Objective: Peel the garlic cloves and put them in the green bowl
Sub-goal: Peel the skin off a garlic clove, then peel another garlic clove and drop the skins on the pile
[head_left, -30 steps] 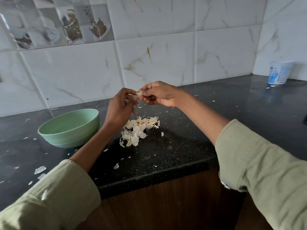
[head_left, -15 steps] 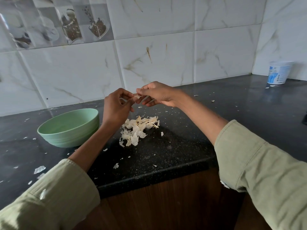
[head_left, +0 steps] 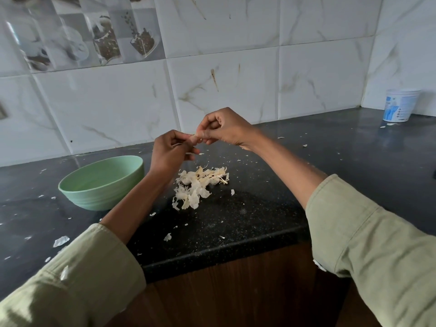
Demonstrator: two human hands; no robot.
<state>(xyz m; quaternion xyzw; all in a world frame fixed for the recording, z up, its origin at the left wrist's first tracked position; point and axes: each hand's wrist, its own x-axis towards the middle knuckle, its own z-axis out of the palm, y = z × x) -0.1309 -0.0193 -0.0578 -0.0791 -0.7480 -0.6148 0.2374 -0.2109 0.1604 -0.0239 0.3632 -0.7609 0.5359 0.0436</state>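
Above the black counter, my left hand and my right hand meet at their fingertips. Both pinch a small pale garlic clove, which the fingers mostly cover. Below the hands lies a heap of white garlic skins. The green bowl stands to the left of my left forearm; what lies in it is hidden by its near wall.
Small skin flakes are scattered over the counter, whose front edge runs just before my sleeves. A white plastic tub stands at the far right by the tiled wall.
Both hands have stayed together on the clove, shifting slightly as the fingers work at it. The bowl and the skin heap lie where they were.
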